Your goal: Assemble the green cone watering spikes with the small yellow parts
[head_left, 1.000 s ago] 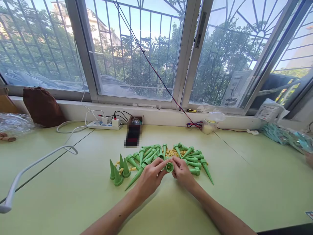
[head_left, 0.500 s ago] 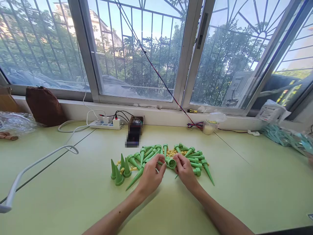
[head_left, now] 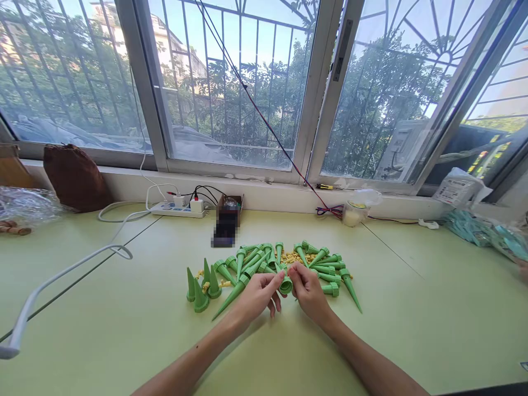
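While the left hand (head_left: 258, 297) holds 1 cone (head_left: 285, 285), the right hand (head_left: 309, 292) pinches beside it, contents unclear; 4 cones (head_left: 201, 301) stand, others (head_left: 352, 292) lie short of the counter's (head_left: 412, 319) back edge.

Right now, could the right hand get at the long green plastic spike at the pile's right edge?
Likely yes: nothing covers that long green plastic spike, though another green spike lies between it and the right hand.

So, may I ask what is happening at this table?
A person's left hand holds a green cone, its open end facing the camera. The right hand is pinched close beside it; whether it grips anything is hidden. Other green cones lie near small yellow pieces, and four upright cones stand to the left.
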Tool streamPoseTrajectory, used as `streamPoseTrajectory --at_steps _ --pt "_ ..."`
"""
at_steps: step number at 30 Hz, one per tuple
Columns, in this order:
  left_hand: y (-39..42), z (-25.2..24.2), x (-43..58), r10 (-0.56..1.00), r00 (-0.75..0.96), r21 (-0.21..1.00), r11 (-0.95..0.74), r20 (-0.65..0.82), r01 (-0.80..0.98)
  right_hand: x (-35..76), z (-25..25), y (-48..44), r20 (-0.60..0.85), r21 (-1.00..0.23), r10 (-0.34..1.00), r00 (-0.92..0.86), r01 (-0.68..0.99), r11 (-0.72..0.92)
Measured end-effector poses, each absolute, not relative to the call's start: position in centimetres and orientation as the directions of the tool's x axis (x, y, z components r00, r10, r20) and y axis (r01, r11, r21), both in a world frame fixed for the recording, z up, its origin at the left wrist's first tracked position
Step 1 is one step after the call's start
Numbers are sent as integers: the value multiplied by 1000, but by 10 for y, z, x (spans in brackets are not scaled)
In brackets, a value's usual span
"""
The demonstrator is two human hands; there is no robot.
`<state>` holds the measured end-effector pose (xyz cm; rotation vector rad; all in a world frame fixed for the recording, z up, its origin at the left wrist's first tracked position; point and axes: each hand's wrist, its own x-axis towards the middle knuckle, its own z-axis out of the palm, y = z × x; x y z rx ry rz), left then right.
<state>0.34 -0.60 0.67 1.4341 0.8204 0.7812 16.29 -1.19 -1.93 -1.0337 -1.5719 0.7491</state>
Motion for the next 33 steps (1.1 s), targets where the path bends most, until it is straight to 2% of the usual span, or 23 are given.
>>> streamPoseTrajectory --at_steps 7,12,15,23,33 --pt "-6 1 -1 860 503 966 -195 84 172 163 -19 -13 404 -873 912 -67 270 406" --pt "-9 0 -1 841 429 778 -500 330 380 162 -15 -14 402 -864 913 -75 299 405" --pt "-9 -2 0 799 434 681 -590 416 434 162 -16 -13 397 -863 915 -77 307 401" --pt "-8 -7 -4 709 474 569 -704 523 425 160 -17 -13 388 -865 918 -87 310 395" --pt "-10 1 1 776 442 646 -625 451 438 160 -20 -9 374 -870 924 -85 314 381"
